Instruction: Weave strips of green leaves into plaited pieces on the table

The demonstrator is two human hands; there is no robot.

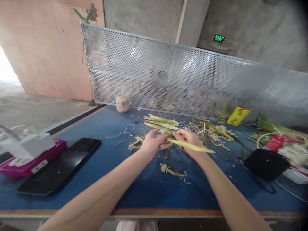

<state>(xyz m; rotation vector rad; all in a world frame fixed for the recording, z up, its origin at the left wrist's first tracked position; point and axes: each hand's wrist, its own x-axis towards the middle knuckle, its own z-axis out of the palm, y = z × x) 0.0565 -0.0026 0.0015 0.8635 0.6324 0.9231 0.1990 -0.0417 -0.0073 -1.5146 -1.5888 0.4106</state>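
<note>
Above the middle of the blue table, my left hand (155, 143) and my right hand (189, 141) nearly meet around a pale green leaf strip (190, 146). The fingers of both hands are closed on it, and its long end slants to the right across my right hand. A small bundle of the same material shows between the fingertips, partly hidden. Just beyond my hands lies a pile of flat pale green strips (161, 122). A braided, dried-looking piece (174, 171) lies in front of my hands, and another braided piece (136, 143) is left of my left hand.
Leaf scraps (214, 128) spread to the right. A black phone (62, 166) and purple power strip (36, 162) are at left, a black pouch-like object (266, 163) at right. A yellow box (238, 116) and a whitish roll (122, 104) stand near the perforated metal screen (134, 61).
</note>
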